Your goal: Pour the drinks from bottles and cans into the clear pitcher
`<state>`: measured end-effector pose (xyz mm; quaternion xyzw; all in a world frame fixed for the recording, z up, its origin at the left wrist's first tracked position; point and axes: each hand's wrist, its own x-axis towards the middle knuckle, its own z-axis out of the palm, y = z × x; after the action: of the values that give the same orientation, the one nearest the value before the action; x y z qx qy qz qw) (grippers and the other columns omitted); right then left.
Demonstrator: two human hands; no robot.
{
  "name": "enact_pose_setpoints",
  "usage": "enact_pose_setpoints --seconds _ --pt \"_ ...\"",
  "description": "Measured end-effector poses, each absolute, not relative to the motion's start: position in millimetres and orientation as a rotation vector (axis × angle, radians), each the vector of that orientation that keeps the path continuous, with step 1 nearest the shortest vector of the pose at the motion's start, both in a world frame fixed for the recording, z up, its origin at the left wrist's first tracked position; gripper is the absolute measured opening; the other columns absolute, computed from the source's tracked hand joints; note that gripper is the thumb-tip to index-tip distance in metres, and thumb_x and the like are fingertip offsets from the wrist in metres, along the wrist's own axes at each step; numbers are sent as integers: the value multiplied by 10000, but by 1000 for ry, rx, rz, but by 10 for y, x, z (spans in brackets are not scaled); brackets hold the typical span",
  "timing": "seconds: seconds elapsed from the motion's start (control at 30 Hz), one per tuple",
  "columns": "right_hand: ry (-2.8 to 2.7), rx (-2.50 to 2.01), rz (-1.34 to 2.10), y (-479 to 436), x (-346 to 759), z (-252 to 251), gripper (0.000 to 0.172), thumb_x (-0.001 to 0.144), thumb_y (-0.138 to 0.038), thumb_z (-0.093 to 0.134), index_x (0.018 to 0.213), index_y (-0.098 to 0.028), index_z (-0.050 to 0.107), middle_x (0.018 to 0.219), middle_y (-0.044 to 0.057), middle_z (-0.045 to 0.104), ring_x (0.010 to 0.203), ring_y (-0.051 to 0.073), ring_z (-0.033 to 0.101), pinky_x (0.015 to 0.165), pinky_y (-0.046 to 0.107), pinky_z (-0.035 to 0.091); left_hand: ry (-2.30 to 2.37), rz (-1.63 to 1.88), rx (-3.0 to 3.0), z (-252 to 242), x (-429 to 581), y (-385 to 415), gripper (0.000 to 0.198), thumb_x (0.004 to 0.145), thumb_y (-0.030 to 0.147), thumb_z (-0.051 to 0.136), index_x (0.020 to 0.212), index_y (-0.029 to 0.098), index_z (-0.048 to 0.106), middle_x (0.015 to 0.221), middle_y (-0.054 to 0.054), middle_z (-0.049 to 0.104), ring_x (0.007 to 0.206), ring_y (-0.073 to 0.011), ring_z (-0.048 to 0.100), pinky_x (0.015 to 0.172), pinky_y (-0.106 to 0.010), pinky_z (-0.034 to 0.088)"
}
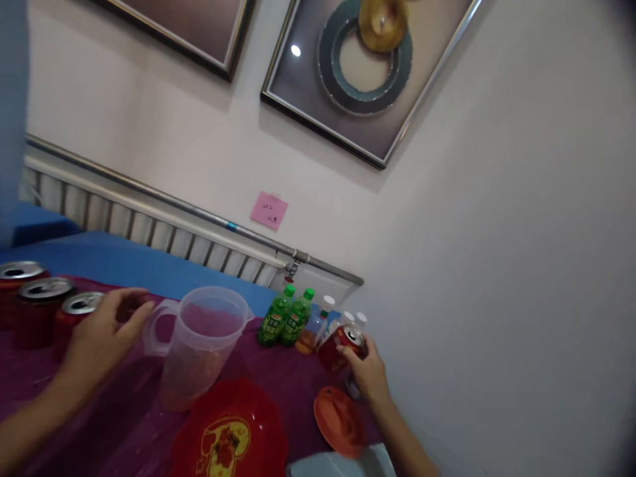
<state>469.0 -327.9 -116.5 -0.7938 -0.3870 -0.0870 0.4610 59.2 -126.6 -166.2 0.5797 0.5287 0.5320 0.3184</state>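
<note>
My right hand [368, 372] is wrapped round a red drink can [331, 350] with an opened silver top, at the right beside several small bottles. My left hand [105, 334] holds nothing; its thumb and curved fingers are apart, close to the handle of a translucent plastic pitcher [201, 351]. Whether the fingertips touch that handle I cannot tell. A little pale liquid seems to lie low in the pitcher. To the left of my left hand stand several opened red cans [37, 318], one partly hidden behind the hand.
Two green-capped bottles [284, 321] and a bottle of amber liquid [311, 334] stand near the wall. A red scalloped tray [268, 414] and an orange dish [340, 421] lie in front on the purple tablecloth [124, 411]. Behind runs a radiator [149, 232].
</note>
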Motion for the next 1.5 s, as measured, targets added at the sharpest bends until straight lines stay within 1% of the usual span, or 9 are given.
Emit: enact_pose_setpoints --seconds 0.1,0.2,0.33,0.43,0.6,0.73,0.93,1.13,1.5 --pt "-1128 -1795 -126 -3126 4286 -817 656 667 -464 704 1247 -166 638 1194 121 730 1073 312 687 963 444 532 1310 1415 1351 -1660 791 -1215 506 722 592 513 1073 237 597 1112 -58 681 1074 -270 640 992 -400 492" --pt "-1413 -1726 -169 -2899 3839 -528 646 662 -336 707 1285 -191 623 1223 107 718 1112 307 664 989 453 511 1260 1395 1272 -1808 871 -1237 477 776 589 473 1070 237 605 1129 -58 683 1099 -271 628 1019 -388 479" --pt "-1821 -1691 -476 -2557 3379 -388 660 658 -173 624 1318 -175 600 1296 138 665 1185 305 610 1035 482 453 1174 1339 1257 -2032 825 -1283 434 793 567 431 995 230 616 1103 -73 702 1112 -283 616 1012 -376 477" --pt "-2021 -1701 -716 -2356 3136 -412 643 680 -129 615 1322 -168 594 1258 152 655 1146 310 597 988 489 436 1092 1321 1306 -2104 780 -1275 477 790 620 412 962 230 627 1082 -79 714 1091 -277 621 972 -357 490" --pt "-2133 -1707 -1072 -2186 2892 -477 574 714 -94 639 1278 -192 619 1169 126 660 1081 296 555 961 444 390 1014 1325 1372 -2122 771 -1256 600 792 730 346 932 221 631 1017 -94 705 1011 -255 629 947 -330 482" --pt "-2170 -1701 -1301 -2167 2824 -468 490 795 -94 630 1274 -199 629 1173 125 661 1091 297 520 1005 447 342 959 1311 1398 -2118 786 -1294 571 808 737 374 878 236 637 930 -58 692 938 -232 623 864 -299 476" --pt "-2388 -1754 -1250 -2115 2761 -357 386 905 -160 583 1286 -204 628 1198 135 664 1091 302 529 1019 468 347 954 1290 1415 -2141 792 -1283 489 832 701 419 734 250 582 748 -2 603 768 -191 574 747 -279 438" --pt "-2468 -1654 -1342 -2077 2702 -344 317 946 -161 568 1254 -185 640 1169 150 673 1090 300 540 1038 498 351 954 1284 1431 -2146 778 -1285 500 830 693 411 733 237 591 765 -9 595 772 -188 560 759 -286 438" --pt "-2434 -1466 -1482 -2109 2720 -408 302 953 -144 583 1247 -165 647 1217 165 669 1170 309 530 1052 494 353 979 1243 1434 -2115 770 -1301 523 843 704 387 756 228 587 785 -20 594 792 -198 556 766 -301 442"
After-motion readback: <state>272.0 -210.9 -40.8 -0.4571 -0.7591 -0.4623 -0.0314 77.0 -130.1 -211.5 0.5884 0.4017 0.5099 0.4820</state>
